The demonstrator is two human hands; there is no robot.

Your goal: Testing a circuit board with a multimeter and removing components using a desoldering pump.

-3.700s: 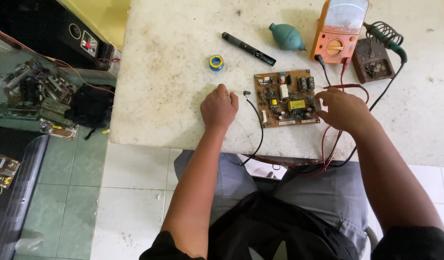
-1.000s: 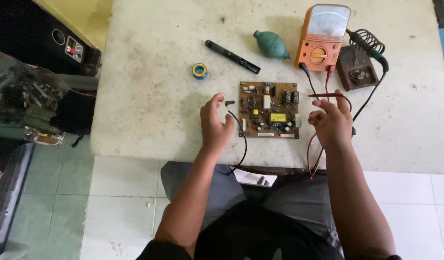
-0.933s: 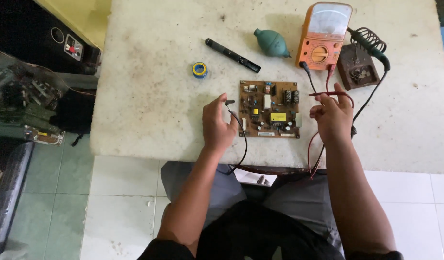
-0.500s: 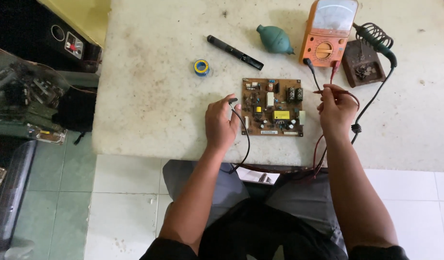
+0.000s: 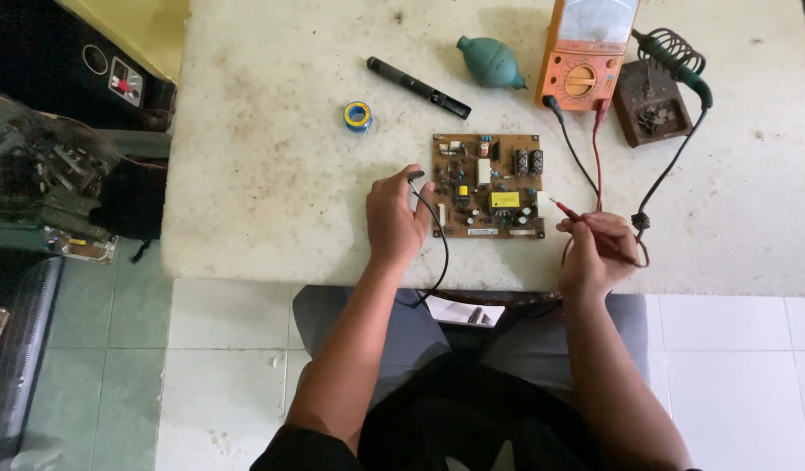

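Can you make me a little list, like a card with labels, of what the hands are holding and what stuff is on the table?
left hand: holds the black probe at the board's left edge
right hand: holds the red probe, tip near the board's right edge
circuit board: brown, flat on the table, between the hands
meter: orange, behind the board, both leads plugged in
soldering iron stand: right of the meter
green rubber bulb: left of the meter
black pen-shaped tool: lying left of the bulb
solder roll: small, blue and yellow
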